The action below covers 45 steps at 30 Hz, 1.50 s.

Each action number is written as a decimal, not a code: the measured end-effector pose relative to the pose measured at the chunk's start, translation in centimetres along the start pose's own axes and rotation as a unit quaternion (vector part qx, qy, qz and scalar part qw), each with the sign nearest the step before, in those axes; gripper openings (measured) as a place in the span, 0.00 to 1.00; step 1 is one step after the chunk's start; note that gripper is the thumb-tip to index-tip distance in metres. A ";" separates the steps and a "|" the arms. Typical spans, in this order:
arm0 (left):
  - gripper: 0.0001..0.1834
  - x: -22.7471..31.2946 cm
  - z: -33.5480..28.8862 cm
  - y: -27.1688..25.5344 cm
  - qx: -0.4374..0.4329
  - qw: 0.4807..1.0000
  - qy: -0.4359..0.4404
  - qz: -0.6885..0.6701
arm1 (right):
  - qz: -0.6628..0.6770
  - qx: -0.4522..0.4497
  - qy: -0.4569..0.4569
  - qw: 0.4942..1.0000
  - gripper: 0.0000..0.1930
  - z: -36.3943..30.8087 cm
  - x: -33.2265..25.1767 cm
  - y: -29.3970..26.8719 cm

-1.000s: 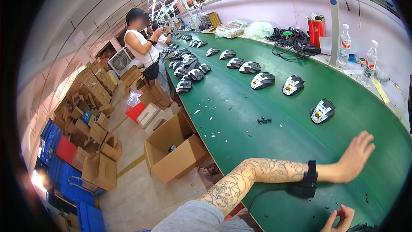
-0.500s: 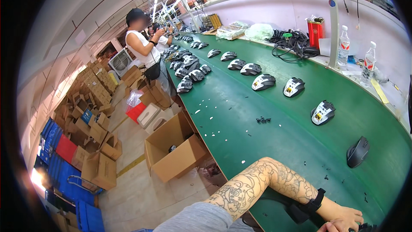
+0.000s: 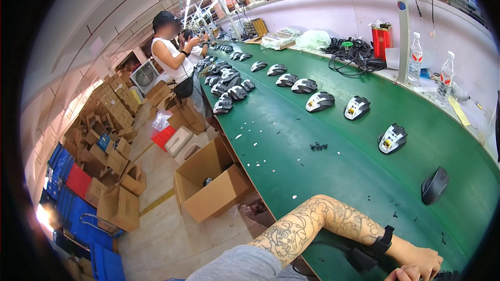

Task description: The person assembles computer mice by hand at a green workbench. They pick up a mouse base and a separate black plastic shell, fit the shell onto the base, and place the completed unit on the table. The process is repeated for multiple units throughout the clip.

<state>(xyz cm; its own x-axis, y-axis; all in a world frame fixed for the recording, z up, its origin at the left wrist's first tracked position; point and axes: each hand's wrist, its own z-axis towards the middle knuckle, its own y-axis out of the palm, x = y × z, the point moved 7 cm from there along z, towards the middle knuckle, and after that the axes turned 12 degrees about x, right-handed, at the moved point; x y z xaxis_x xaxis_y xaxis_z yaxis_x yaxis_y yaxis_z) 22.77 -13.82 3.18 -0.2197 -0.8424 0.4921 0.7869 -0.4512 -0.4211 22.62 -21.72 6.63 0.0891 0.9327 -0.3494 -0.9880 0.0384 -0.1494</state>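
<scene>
My tattooed left arm reaches over the green work surface [image 3: 359,151], a black strap [image 3: 384,240] round its wrist. My left hand [image 3: 421,261] is closed, its fingers curled down at the lower right; what they hold is hidden. Against it, my right hand [image 3: 406,273] shows only bent fingers at the lower edge, and what they grip cannot be seen. Small black parts [image 3: 449,275] lie just beside the left hand. The closest mouse is an all-black one [image 3: 435,185]; beyond it sits a white-and-black mouse [image 3: 392,139] with its inside exposed.
More mice [image 3: 320,102] line the surface toward the far end, with a cluster [image 3: 229,86] on its left side. Small black pieces [image 3: 319,147] and white scraps lie about. An open cardboard box [image 3: 213,187] stands left of the edge. Bottles [image 3: 445,79] stand at the right; a co-worker [image 3: 174,57] stands far left.
The fingers of my left hand have drawn in from a more spread pose near the black parts. My right fingers stay close to it. The mice have not moved.
</scene>
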 end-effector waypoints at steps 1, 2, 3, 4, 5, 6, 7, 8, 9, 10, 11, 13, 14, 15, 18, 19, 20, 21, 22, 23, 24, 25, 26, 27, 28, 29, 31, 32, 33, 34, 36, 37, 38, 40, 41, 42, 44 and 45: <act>0.12 -0.2 0.0 0.0 0.000 1.000 -0.009 -0.006 | 0.010 -0.001 0.000 1.000 0.07 0.0 0.0 0.0; 0.12 -0.4 0.1 0.1 -0.001 1.000 -0.019 -0.013 | 0.020 -0.003 0.000 1.000 0.07 -0.1 0.1 0.0; 0.12 -0.6 0.1 0.1 -0.002 0.999 -0.030 -0.020 | 0.030 -0.004 -0.001 1.000 0.07 -0.1 0.1 0.0; 0.12 -0.9 0.2 0.3 -0.002 0.999 -0.042 -0.028 | 0.036 -0.009 0.003 0.999 0.07 -0.1 0.1 0.1; 0.11 -1.2 0.2 0.5 -0.001 0.998 -0.054 -0.039 | 0.043 -0.014 0.007 0.999 0.07 0.0 0.1 0.2; 0.11 -1.6 0.3 0.6 -0.002 0.996 -0.068 -0.051 | 0.049 -0.018 0.009 0.999 0.08 0.1 0.1 0.2; 0.11 -2.1 0.4 0.7 -0.001 0.994 -0.087 -0.064 | 0.048 -0.019 0.004 0.999 0.08 0.2 0.0 0.2; 0.11 -2.7 0.5 1.0 0.001 0.990 -0.111 -0.084 | 0.047 -0.019 -0.001 0.999 0.08 0.2 -0.1 0.1; 0.11 -3.4 0.5 1.3 0.004 0.984 -0.142 -0.105 | 0.047 -0.018 -0.005 0.999 0.08 0.2 -0.1 0.1; 0.10 -4.3 0.5 1.5 0.010 0.975 -0.178 -0.129 | 0.047 -0.016 -0.004 0.999 0.08 0.3 -0.2 0.2; 0.10 -5.2 0.4 1.8 0.021 0.963 -0.217 -0.159 | 0.047 -0.015 -0.003 0.999 0.08 0.4 -0.2 0.2; 0.10 -7.2 0.2 2.1 0.062 0.927 -0.295 -0.223 | 0.042 -0.015 0.001 0.999 0.08 0.5 -0.2 0.1; 0.10 -8.4 -0.1 2.2 0.098 0.905 -0.328 -0.253 | 0.037 -0.016 0.002 0.999 0.07 0.5 -0.2 0.1; 0.08 -8.1 0.7 1.3 0.156 0.916 -0.279 -0.243 | 0.034 -0.016 0.003 0.999 0.07 0.6 -0.2 0.1; 0.09 -8.3 -0.5 -0.7 0.252 0.856 -0.346 -0.289 | 0.019 -0.009 -0.001 1.000 0.07 0.5 0.3 -0.2; 0.10 -8.9 -1.0 -1.0 0.244 0.840 -0.365 -0.319 | 0.014 -0.006 0.011 1.000 0.07 0.3 0.6 -0.4; 0.10 -5.8 -0.4 -3.1 0.219 0.797 -0.400 -0.396 | 0.007 0.001 0.024 1.000 0.07 0.2 1.0 -0.7; 0.10 -5.3 -0.7 -4.6 0.242 0.783 -0.412 -0.397 | 0.002 0.004 0.037 0.999 0.08 0.1 1.2 -0.8; 0.11 -5.1 -1.5 -5.8 0.269 0.768 -0.426 -0.395 | -0.067 -0.003 0.025 0.997 0.08 0.9 1.0 -0.6; 0.12 -4.9 -2.3 -6.9 0.302 0.767 -0.419 -0.382 | -0.136 -0.009 0.013 0.991 0.08 1.9 0.6 -0.3; 0.12 -4.6 -3.2 -8.1 0.334 0.765 -0.410 -0.366 | -0.204 -0.015 -0.001 0.979 0.08 2.6 0.4 0.0; 0.13 -4.0 -3.9 -8.9 0.354 0.762 -0.411 -0.353 | -0.260 -0.021 0.022 0.965 0.15 2.4 0.9 0.1; 0.13 -3.4 -4.5 -9.4 0.361 0.767 -0.413 -0.334 | -0.295 -0.015 0.042 0.954 0.18 2.6 1.2 0.2; 0.13 -2.8 -5.0 -9.7 0.367 0.771 -0.413 -0.316 | -0.331 -0.009 0.062 0.942 0.21 3.4 1.3 0.5; 0.13 -2.1 -5.5 -10.0 0.374 0.776 -0.413 -0.297 | -0.365 -0.004 0.082 0.927 0.24 3.7 1.5 0.6; 0.13 -1.5 -6.0 -9.7 0.369 0.773 -0.428 -0.288 | -0.355 -0.023 0.104 0.929 0.31 3.6 2.0 0.7; 0.14 -0.5 -7.0 -9.1 0.373 0.756 -0.448 -0.296 | -0.301 -0.041 0.147 0.941 0.31 2.8 3.1 0.8; 0.14 -0.1 -7.3 -8.9 0.373 0.753 -0.456 -0.294 | -0.274 -0.050 0.169 0.946 0.31 2.3 3.6 0.9; 0.14 -0.1 -7.5 -8.9 0.380 0.758 -0.449 -0.281 | -0.255 -0.062 0.167 0.950 0.31 2.1 3.7 1.1; 0.14 -0.2 -7.9 -8.8 0.386 0.764 -0.442 -0.267 | -0.252 -0.066 0.177 0.949 0.30 2.0 3.7 1.1; 0.14 0.0 -8.0 -9.0 0.387 0.765 -0.448 -0.254 | -0.245 -0.073 0.199 0.946 0.29 1.9 3.7 1.2; 0.14 0.4 -7.8 -9.2 0.381 0.760 -0.460 -0.256 | -0.241 -0.059 0.210 0.946 0.29 1.9 3.8 1.0; 0.13 0.8 -7.7 -9.3 0.373 0.756 -0.472 -0.258 | -0.237 -0.045 0.221 0.945 0.29 1.9 3.9 0.8; 0.13 1.4 -7.6 -9.3 0.390 0.735 -0.478 -0.284 | -0.240 -0.026 0.226 0.944 0.29 2.0 4.0 0.5; 0.13 1.4 -7.5 -9.1 0.395 0.724 -0.481 -0.297 | -0.247 -0.020 0.222 0.943 0.29 2.2 4.0 0.4; 0.13 1.2 -7.6 -9.0 0.409 0.726 -0.470 -0.292 | -0.255 -0.016 0.219 0.942 0.30 2.3 3.9 0.2; 0.12 0.8 -7.8 -8.6 0.429 0.729 -0.447 -0.290 | -0.264 -0.021 0.221 0.939 0.30 2.7 4.0 0.2; 0.11 0.8 -7.9 -8.4 0.415 0.728 -0.444 -0.317 | -0.253 -0.014 0.240 0.937 0.29 2.7 4.1 0.1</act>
<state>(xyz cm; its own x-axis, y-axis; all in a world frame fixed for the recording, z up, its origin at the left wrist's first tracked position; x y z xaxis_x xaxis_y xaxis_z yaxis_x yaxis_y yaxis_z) 11.43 -13.07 1.08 -0.5212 0.1475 0.8406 0.8479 -0.0226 0.5297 22.60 -16.94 7.64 0.5984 0.5282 -0.6024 -0.8008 0.4173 -0.4296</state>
